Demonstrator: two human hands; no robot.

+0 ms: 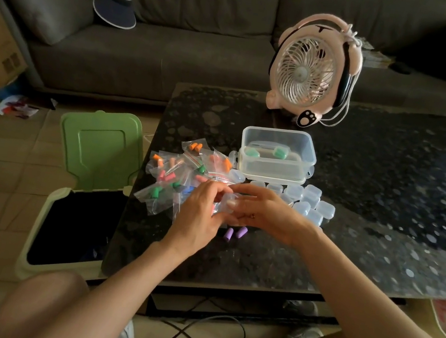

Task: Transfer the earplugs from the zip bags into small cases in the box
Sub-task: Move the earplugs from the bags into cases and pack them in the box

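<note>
head view: one camera, looking down.
left hand (pixel 198 218): fingers curled, pinching a small clear case (pixel 229 199).
right hand (pixel 264 214): gripping the same case.
purple earplugs (pixel 234 232): two on the table (pixel 388 196), just below the hands.
zip bags (pixel 182 174): heaped left, earplugs inside.
box (pixel 277 154): behind, holding two filled cases.

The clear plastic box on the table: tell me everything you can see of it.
The clear plastic box is a rectangular, round-cornered tub of translucent plastic, upright and open on top, apparently resting on its own lid. It stands on the dark speckled table, just in front of the pink fan. Two small cases with green earplugs lie inside. Empty small cases crowd its near side; zip bags lie to its left.
</note>
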